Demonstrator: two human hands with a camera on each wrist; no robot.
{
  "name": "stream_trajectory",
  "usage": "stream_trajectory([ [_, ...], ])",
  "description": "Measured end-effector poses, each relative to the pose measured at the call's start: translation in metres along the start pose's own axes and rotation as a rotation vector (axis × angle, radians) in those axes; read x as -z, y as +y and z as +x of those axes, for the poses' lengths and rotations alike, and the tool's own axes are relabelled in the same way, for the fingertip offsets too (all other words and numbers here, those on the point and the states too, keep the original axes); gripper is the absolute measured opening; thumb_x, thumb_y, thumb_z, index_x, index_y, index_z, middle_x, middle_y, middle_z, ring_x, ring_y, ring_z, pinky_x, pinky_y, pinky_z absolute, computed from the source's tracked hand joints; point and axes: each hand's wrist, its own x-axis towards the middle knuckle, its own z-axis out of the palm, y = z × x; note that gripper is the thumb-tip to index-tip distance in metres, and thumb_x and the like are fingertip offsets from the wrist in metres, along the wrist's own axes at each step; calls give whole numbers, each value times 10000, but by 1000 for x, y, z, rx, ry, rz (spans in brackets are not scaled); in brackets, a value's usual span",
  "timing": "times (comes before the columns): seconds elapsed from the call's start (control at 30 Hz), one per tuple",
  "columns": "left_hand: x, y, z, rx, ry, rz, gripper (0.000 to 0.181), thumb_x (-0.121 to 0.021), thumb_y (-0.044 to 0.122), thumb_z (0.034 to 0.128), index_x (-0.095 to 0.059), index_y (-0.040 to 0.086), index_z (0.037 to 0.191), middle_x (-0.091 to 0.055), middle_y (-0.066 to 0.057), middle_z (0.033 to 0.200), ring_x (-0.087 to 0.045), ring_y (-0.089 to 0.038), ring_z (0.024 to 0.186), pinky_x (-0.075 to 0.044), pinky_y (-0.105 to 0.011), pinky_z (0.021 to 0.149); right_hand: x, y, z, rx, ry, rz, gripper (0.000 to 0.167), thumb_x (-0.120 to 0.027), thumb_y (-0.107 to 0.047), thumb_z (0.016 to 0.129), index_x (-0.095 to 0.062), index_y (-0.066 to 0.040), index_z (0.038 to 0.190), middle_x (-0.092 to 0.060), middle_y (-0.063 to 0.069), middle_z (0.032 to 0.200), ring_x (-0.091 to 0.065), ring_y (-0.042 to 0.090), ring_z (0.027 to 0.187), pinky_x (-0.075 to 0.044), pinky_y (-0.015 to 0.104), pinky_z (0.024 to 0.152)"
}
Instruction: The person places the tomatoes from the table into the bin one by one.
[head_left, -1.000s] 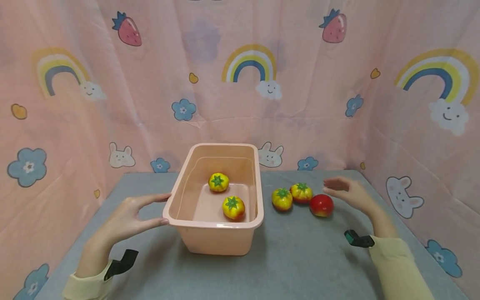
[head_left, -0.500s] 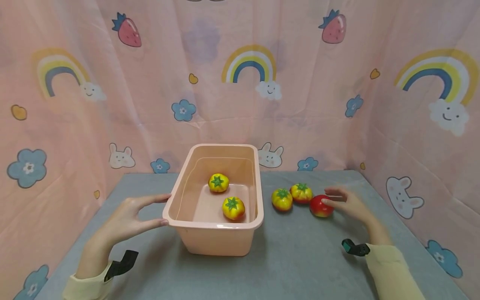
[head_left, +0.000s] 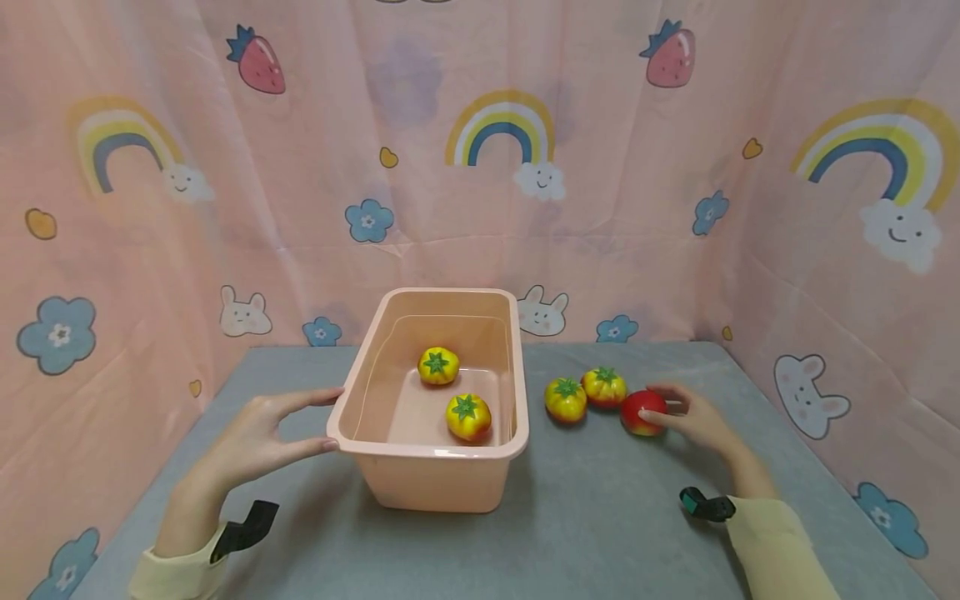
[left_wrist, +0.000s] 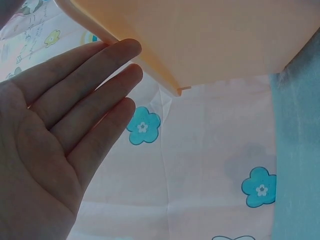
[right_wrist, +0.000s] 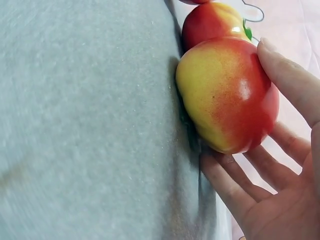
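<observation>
On the right of the table, my right hand (head_left: pixel 695 419) holds a red toy tomato (head_left: pixel 640 413), thumb on its near side and fingers behind it. The right wrist view shows this tomato (right_wrist: pixel 227 97) resting on the cloth, red and yellow, with dark green underneath. Two yellow-red toy tomatoes with green star-shaped tops, one left (head_left: pixel 566 401) and one behind (head_left: pixel 603 387), lie beside it. At the left, straight fingers and thumb of my left hand (head_left: pixel 258 442) touch the rim of a pink plastic bin (head_left: pixel 431 451). Two similar tomatoes, one farther (head_left: pixel 438 366) and one nearer (head_left: pixel 468 417), lie inside the bin.
Grey cloth covers the table (head_left: pixel 600 517). A pink patterned curtain (head_left: pixel 450 242) hangs behind it and along both sides. The bin's raised walls stand between my left hand and the loose tomatoes.
My right hand has moved left and closed around the red tomato, which it was apart from a second ago. My left hand and the bin stay in place.
</observation>
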Motion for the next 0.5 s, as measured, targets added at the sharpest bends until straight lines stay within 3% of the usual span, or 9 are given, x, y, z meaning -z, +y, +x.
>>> stream_trajectory([
  [0.27,0,-1,0,-23,5,4,550,-796,352,752,-626,235,1262,-648,108,1216,-620,-113,1109,-511,-369,887,-2,1,-1,14,-6,-2,712,-654,-478,853,-410,-83,1393,-419,239,1393,-451,471,1194,-493,562,873],
  [0.5,0,-1,-1,-11,6,6,555,-803,359,742,-628,252,1257,-647,129,1209,-610,-73,1113,-494,-290,900,-2,-1,-4,49,-25,10,684,-653,-420,872,-399,-64,1398,-409,253,1398,-447,481,1197,-470,586,895],
])
